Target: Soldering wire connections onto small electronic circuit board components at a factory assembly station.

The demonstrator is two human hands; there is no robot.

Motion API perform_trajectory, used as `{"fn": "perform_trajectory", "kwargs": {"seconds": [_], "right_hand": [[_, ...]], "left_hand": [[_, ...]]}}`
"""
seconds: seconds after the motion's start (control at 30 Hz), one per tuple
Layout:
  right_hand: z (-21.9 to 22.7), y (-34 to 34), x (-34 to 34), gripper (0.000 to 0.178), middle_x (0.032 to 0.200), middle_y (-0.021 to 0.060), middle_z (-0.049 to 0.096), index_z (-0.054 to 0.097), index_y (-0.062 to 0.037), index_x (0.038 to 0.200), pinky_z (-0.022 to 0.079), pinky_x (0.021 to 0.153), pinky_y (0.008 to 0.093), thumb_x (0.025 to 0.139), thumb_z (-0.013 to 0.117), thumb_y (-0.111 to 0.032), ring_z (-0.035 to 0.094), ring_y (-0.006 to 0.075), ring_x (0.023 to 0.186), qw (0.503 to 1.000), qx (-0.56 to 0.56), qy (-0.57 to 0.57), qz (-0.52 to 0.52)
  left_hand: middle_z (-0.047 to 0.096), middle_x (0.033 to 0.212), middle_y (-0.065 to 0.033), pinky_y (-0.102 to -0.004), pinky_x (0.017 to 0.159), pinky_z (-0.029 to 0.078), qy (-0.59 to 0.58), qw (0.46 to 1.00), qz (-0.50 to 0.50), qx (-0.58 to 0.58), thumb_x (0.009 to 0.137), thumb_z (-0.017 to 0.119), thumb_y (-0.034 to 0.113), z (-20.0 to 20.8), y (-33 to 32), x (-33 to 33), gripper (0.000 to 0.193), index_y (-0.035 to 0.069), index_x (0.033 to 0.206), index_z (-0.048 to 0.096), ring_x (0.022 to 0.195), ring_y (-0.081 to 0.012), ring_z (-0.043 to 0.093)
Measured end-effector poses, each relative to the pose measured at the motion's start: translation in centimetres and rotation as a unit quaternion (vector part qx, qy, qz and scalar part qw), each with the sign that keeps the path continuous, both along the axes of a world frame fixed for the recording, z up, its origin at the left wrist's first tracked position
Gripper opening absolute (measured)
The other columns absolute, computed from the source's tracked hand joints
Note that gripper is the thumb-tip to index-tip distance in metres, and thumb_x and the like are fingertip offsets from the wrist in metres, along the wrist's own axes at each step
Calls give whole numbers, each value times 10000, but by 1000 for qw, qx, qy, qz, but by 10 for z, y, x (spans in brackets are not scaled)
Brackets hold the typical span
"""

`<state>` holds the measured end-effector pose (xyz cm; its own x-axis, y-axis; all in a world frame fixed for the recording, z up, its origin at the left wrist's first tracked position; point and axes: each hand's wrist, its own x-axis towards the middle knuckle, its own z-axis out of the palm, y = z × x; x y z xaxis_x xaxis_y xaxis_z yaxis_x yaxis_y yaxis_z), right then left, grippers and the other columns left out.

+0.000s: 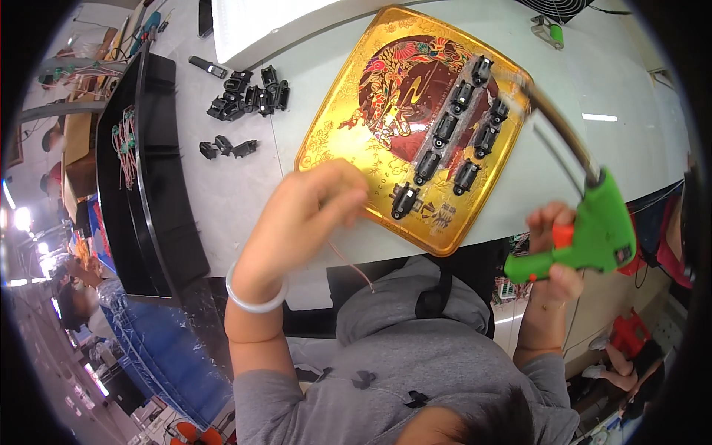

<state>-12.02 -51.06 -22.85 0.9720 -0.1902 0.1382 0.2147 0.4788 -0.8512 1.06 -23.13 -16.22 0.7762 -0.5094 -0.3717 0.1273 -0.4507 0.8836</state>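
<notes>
Green glue gun (593, 230) clenched in right hand (552, 256), left hand (304, 219) pinching thin wire (348, 263)

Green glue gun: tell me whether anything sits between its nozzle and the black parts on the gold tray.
Nothing visible does. The green glue gun in the right hand reaches the black parts on the gold tray unobstructed.

One package item: gold tin lid (334, 141), rounded square, lying flat on the white counter (237, 185) mid-frame. Dark red round panel with a multicolour bird-and-flower print at its centre, gold floral pattern around. No labels, signs or screens legible.
</notes>
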Motion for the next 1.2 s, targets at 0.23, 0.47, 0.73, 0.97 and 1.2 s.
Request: {"fn": "perform_trajectory", "kwargs": {"seconds": [0.23, 0.47, 0.73, 0.97, 1.2], "right_hand": [[7, 23, -43, 470, 928, 160, 492, 480, -28, 1028, 427, 481, 207, 638, 656, -221, 514, 175, 748, 989, -26, 101, 106], [13, 40, -54, 402, 782, 110, 459, 463, -25, 880, 417, 591, 263, 605, 616, -276, 463, 181, 669, 976, -15, 205, 72], [9, 49, -56, 358, 734, 98, 451, 452, -32, 818, 401, 553, 240, 627, 608, -291, 448, 160, 623, 978, -31, 193, 73], [9, 52, -54, 333, 693, 78, 438, 438, -46, 777, 382, 524, 220, 643, 604, -301, 426, 137, 591, 978, -35, 197, 62], [9, 54, -54, 335, 683, 72, 432, 437, -49, 774, 366, 521, 219, 650, 603, -312, 414, 134, 581, 977, -39, 201, 59]], "left_hand": [[512, 598, -14, -301, 671, 318, -283, 956, 10, 82, 700, 615, 74, -28, -15, -27, 74, 72, 704, 541, 583, -173, 488], [471, 541, 21, -295, 660, 301, -300, 951, 36, 69, 675, 631, 73, -34, -19, -34, 100, 95, 662, 535, 553, -147, 464], [475, 525, 19, -287, 653, 307, -323, 942, 68, 56, 667, 635, 67, -41, -19, -38, 108, 88, 654, 529, 551, -146, 467], [480, 527, 17, -292, 660, 314, -320, 943, 64, 62, 668, 635, 70, -41, -20, -37, 104, 86, 657, 533, 557, -152, 470], [481, 526, 17, -295, 660, 318, -324, 942, 65, 62, 673, 634, 76, -43, -20, -38, 99, 86, 663, 535, 566, -153, 472]]}}
